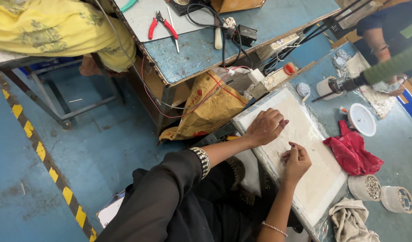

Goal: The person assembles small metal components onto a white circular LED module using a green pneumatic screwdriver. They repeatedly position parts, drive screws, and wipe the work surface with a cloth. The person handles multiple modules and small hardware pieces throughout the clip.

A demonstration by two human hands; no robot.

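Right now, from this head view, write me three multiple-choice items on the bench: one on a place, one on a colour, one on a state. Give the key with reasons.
1. Where does the left hand rest?
A. On the white board
B. On the pliers
C. On the floor

2. What colour is the crumpled cloth beside the board?
A. Green
B. Red
C. Yellow

3. How are the fingers of the right hand set?
A. Spread flat
B. Pinched together on the board
C. Wrapped around a cup

Key: 1 A, the hand lies knuckles up on the board's upper part. 2 B, the cloth at the board's right edge is red. 3 B, the fingertips meet at a point on the board; whatever they may hold is too small to tell.
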